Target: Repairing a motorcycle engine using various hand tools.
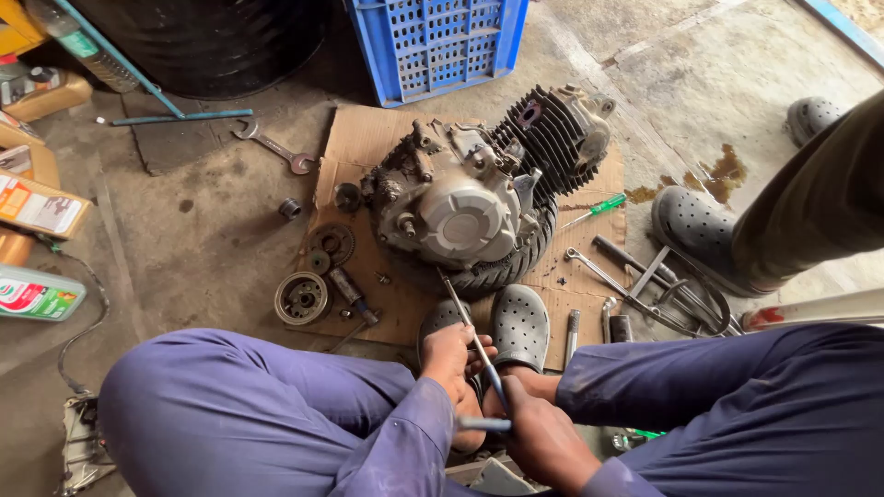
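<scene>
A grey motorcycle engine (479,198) with black cooling fins lies on a small tyre (502,267) over a sheet of cardboard (368,138). My left hand (453,354) grips the shaft of a long T-handle wrench (470,331) whose tip reaches the engine's lower cover. My right hand (543,433) holds the wrench's handle end near my crossed legs in blue trousers. My grey clogs (520,322) rest just below the tyre.
Gears and a round clutch part (301,297) lie left of the engine. Spanners (274,144), a green screwdriver (599,208) and several hand tools (645,285) lie around. A blue crate (437,41) stands behind. Another person's leg and clog (700,230) stand at right. Oil bottle (37,294) at left.
</scene>
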